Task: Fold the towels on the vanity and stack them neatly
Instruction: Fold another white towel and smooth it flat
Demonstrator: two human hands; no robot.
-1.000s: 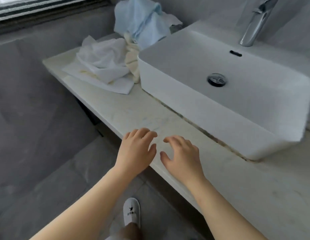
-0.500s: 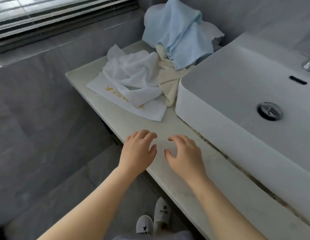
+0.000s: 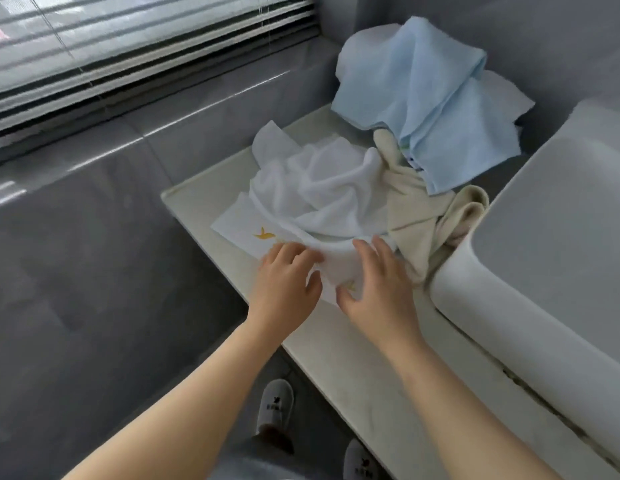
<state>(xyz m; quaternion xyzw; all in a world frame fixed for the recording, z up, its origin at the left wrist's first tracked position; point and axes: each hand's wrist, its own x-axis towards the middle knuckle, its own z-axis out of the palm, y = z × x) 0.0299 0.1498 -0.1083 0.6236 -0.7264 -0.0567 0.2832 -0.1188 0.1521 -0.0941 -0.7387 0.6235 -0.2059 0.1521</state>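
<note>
Both hands are on the pile now. The left hand (image 3: pixel 284 282) sits at the near edge of the white towel (image 3: pixel 322 195), fingers bent against its rolled fold. Whether they actually pinch cloth, I cannot tell. The right hand (image 3: pixel 378 289) lies spread with relaxed fingers flat on the same towel, nothing gripped.

The white towel is crumpled on the surface (image 3: pixel 353 358), directly ahead of both hands. Its flat lower layer runs lengthwise along the front edge, away from the person. The left hand covers the outer edge and the right the side toward the sink (image 3: pixel 544 237), so neither is clearly nearer. Any lift looks likely to start from this near corner.

Behind it, a cream towel (image 3: pixel 412 216) lies against the sink, and a blue towel (image 3: pixel 430 98) is heaped at the far end, all unfolded.

A yellow stitched mark (image 3: pixel 263 233) shows on the white towel but is not readable. The slippers (image 3: pixel 275 403) carry a dark logo, too small to read.
</note>
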